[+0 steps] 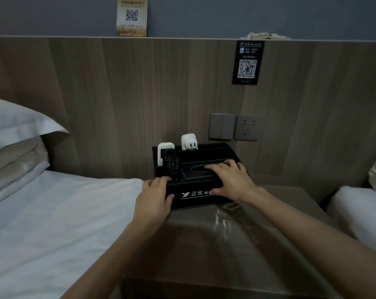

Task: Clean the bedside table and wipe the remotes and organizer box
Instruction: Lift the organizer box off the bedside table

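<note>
Both hands are on the black organizer box (195,199) at the back of the bedside worktop (226,244). The left hand (154,197) grips its front left corner, thumb on the printed face. The right hand (232,180) lies flat, fingers spread, over the tissue-slot lid. A black remote (172,167) and a white remote (164,149) stand in the left slot, with a white plug adapter (189,142) in the rear compartment. Wiping seems not yet begun. Clearing the box away likely comes next and calls for a level lift.
</note>
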`<state>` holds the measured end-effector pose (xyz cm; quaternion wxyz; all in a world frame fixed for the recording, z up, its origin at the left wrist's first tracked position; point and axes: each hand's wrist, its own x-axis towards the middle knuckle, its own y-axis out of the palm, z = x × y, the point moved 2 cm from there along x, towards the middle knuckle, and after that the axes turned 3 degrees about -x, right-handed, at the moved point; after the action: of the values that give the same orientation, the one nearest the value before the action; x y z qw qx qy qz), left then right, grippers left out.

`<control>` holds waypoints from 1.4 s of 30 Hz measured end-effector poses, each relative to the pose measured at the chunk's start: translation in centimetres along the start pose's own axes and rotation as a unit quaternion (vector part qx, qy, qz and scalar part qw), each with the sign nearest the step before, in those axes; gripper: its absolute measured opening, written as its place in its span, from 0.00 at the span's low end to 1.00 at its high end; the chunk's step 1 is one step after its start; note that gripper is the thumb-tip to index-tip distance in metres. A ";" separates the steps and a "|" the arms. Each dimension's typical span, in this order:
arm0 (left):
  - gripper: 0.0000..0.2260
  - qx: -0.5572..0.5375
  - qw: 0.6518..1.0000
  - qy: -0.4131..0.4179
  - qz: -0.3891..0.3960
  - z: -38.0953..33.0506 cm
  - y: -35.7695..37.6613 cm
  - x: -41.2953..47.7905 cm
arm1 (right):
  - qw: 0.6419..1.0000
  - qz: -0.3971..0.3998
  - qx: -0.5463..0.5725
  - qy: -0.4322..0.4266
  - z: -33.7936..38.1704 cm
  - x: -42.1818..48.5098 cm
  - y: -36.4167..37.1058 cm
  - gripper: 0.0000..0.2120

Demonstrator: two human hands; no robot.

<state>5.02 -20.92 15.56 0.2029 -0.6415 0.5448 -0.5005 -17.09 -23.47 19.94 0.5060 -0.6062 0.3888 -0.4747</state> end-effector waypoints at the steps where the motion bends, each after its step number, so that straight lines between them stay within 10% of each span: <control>1: 0.19 0.004 1.000 0.004 -0.004 0.2 0.3 0.0 | 1.000 0.006 -0.002 -0.008 -0.1 0.5 0.5 0.39; 20: 0.15 -0.047 0.998 0.033 -0.033 1.5 -1.9 1.0 | 0.998 0.016 0.007 -0.052 1.1 1.6 0.2 0.39; 42: 0.17 -0.093 0.975 0.136 -0.147 -5.0 -21.9 7.7 | 0.968 -0.219 -0.068 -0.101 3.8 0.9 -22.6 0.39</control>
<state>10.80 -19.34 38.55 -0.0092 -0.6563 0.5111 -0.5549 -13.40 -19.22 42.15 0.3841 -0.7540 0.2253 -0.4830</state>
